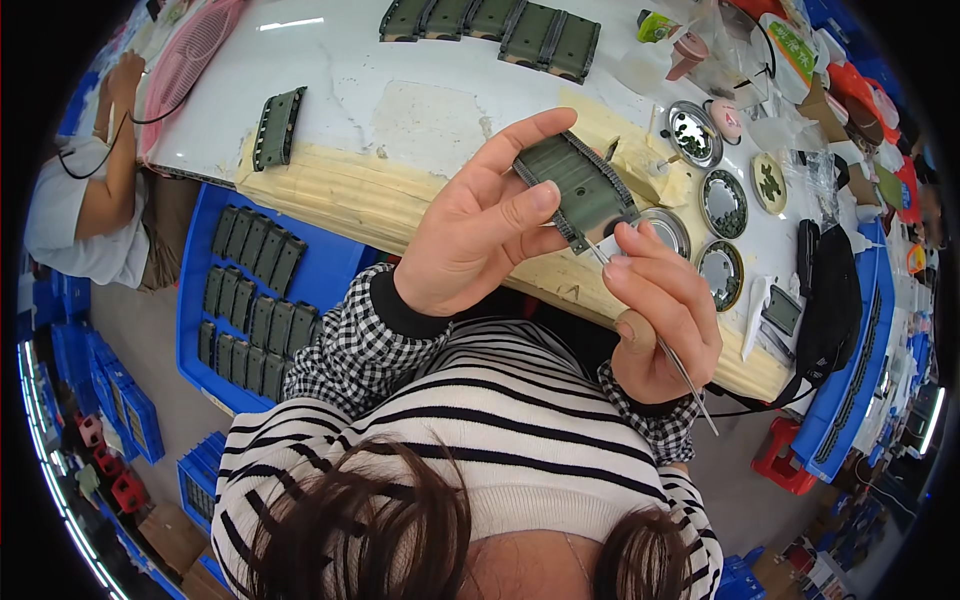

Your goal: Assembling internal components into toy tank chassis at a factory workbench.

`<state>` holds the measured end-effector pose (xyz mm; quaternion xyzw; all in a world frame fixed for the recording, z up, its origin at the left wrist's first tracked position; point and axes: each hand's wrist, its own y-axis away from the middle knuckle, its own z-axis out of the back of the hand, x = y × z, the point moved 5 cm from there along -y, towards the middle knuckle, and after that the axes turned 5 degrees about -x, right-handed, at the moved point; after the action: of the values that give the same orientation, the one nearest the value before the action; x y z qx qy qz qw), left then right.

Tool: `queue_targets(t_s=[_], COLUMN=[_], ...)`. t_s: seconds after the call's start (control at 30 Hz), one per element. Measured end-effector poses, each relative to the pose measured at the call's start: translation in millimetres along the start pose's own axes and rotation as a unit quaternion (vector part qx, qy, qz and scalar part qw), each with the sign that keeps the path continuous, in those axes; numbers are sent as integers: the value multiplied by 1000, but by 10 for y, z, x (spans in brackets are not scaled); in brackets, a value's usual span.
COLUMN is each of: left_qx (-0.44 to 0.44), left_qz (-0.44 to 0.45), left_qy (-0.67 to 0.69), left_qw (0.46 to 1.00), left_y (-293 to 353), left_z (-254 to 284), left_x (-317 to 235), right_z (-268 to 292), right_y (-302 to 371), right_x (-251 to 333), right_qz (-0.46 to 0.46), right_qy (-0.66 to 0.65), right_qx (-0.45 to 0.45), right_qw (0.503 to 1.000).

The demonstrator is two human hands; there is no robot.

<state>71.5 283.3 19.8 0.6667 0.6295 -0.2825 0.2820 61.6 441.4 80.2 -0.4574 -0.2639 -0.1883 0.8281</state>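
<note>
My left hand [465,235] grips a green toy tank hull [578,185] between thumb and fingers, above the table's near edge. Dark ridged track strips run along its two long sides. In my right hand [668,310] is a thin pair of metal tweezers [686,376], pinched by the fingertips. The tweezers' tip reaches the hull's lower corner; whether it holds a tiny part there cannot be made out. Just beyond lie round metal dishes, one [724,203] with small dark green pieces.
Another hull [279,129] lies on the table's left, and a row of hulls [548,40] at the far side. A blue bin [335,262] at my left holds several more. Masking tape covers the table edge [340,185]. A person [100,200] sits at the far left.
</note>
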Motion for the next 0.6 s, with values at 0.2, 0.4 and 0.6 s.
queue_targets(t_s=[0.2, 0.4, 0.6], left_qx=[0, -9, -19], left_qz=[4, -4, -8], left_qy=[9, 9, 8], left_qw=[1000, 1000, 1000], left_y=[1, 4, 19], left_z=[5, -4, 0], left_x=[15, 21, 20], right_z=[20, -14, -34], right_y=[-9, 14, 24], right_x=[-11, 0, -13], right_qz=[1, 2, 9], right_qy=[-5, 12, 16], right_qx=[10, -4, -2], right_qw=[1000, 1000, 1000])
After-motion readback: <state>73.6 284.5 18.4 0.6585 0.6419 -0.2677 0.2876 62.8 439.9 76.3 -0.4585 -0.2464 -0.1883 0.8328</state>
